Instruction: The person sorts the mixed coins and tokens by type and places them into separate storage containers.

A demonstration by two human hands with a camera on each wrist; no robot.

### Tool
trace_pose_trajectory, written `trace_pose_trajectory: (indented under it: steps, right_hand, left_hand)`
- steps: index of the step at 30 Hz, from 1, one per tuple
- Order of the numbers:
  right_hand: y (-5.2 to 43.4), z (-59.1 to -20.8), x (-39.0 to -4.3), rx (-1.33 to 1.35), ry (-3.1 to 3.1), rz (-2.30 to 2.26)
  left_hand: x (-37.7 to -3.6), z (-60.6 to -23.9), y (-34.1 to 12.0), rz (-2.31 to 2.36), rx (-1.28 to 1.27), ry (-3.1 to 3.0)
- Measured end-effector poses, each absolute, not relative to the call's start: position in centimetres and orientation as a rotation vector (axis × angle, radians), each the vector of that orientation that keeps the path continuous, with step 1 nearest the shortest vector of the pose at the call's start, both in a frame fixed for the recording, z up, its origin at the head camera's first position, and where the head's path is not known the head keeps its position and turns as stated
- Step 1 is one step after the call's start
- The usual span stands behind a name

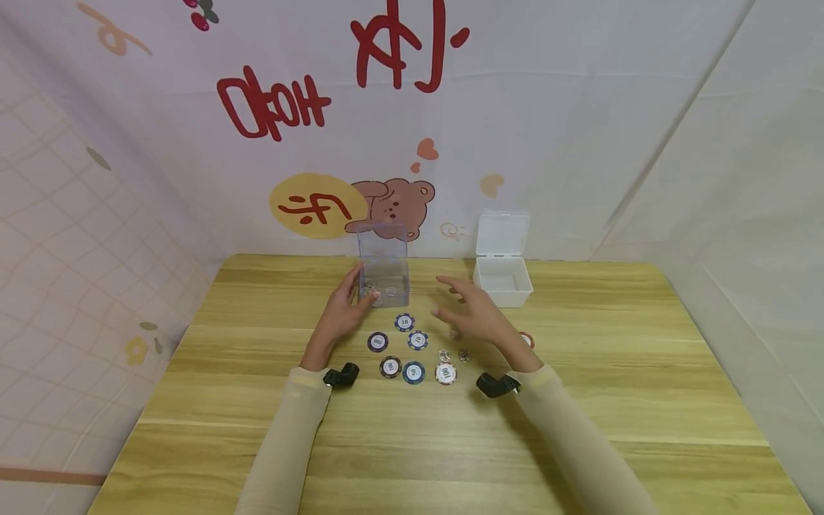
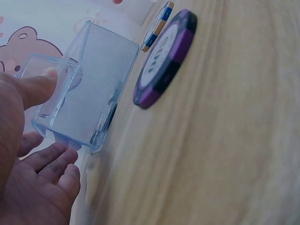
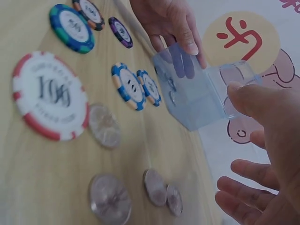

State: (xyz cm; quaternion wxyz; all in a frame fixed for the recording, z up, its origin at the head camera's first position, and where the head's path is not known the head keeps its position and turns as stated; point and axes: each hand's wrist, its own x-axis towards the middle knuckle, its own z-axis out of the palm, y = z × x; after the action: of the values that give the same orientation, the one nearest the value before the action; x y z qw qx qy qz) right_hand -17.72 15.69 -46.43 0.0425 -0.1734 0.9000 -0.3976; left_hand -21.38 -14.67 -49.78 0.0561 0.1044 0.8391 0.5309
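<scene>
My left hand (image 1: 344, 311) grips the left side of a clear, bluish plastic box (image 1: 399, 295), its thumb at the front. The box's lid (image 1: 383, 243) stands raised at the back, and a few silvery round pieces lie inside. My right hand (image 1: 476, 311) is held over the table between the clear box and a white box, fingers spread, holding nothing. Beneath and in front of it lie several silver coins (image 3: 110, 199). Poker chips are scattered nearer to me, among them a red-and-white chip (image 1: 445, 373), a purple-and-black chip (image 2: 166, 58) and a blue-and-white chip (image 3: 128, 86).
The white box (image 1: 515, 297) with its lid (image 1: 503, 234) raised stands at the back right. Partly behind my right wrist lies a red-edged chip (image 1: 528, 339). A printed cloth (image 1: 553, 129) hangs behind the wooden table (image 1: 412, 458).
</scene>
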Motion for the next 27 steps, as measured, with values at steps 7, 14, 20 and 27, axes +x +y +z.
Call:
trace_pose_trajectory:
  steps: [7,14,20,27]
  right_hand:
    - [16.9,-47.2,-16.9,-0.545,2.776,-1.174]
    - [17.8,-47.7,-15.8,-0.551,2.781,-1.183]
    - [18.4,-48.0,-15.2,-0.56,2.809,-1.169]
    - [18.6,-48.7,-15.1,-0.499,2.828,-1.165]
  left_hand:
    - [-21.5,-49.9,-14.7,1.616,0.322,2.548]
    - [-21.5,-50.1,-14.7,1.64,0.344,2.54]
    - [-21.5,-50.3,-14.7,1.635,0.342,2.544]
    - [-21.4,-50.1,-14.6,1.636,0.355,2.55]
